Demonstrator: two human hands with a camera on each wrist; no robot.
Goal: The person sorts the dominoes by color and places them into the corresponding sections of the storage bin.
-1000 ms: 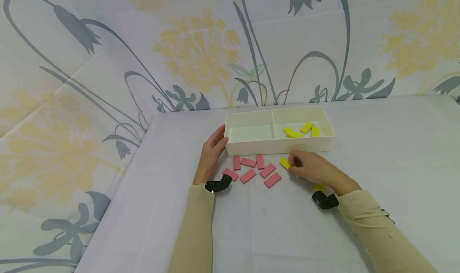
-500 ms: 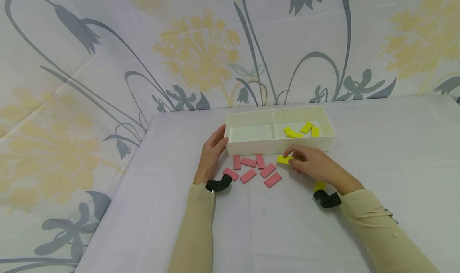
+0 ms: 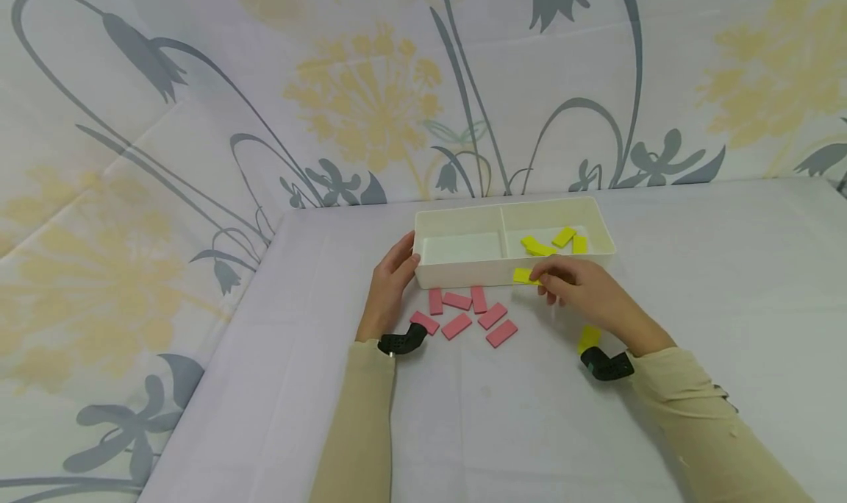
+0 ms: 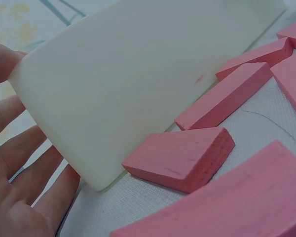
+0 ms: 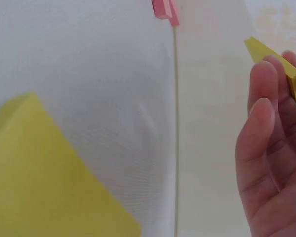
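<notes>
My right hand (image 3: 582, 290) pinches a yellow block (image 3: 526, 276) between thumb and fingers, just in front of a white two-compartment box (image 3: 463, 276). The same yellow block (image 5: 274, 58) shows at the fingertips in the right wrist view. My left hand (image 3: 390, 282) rests against the box's left end, its thumb at the front corner. From the left wrist, the fingers of this hand (image 4: 24, 182) look fairly straight along the end wall. Several yellow blocks (image 3: 565, 237) lie in the right compartment; the left one holds nothing. Several pink blocks (image 3: 456, 325) lie before the box.
Another yellow block (image 3: 589, 338) lies on the white cloth (image 3: 503, 429) under my right wrist, partly hidden by the black wrist camera (image 3: 605, 363). A flower-patterned cloth (image 3: 370, 84) hangs behind the table. One pink block (image 3: 424, 322) sits close to my left wrist.
My right hand has picked the yellow block up off the cloth and raised it toward the box's front wall. The left hand, the box and the pink blocks have stayed put.
</notes>
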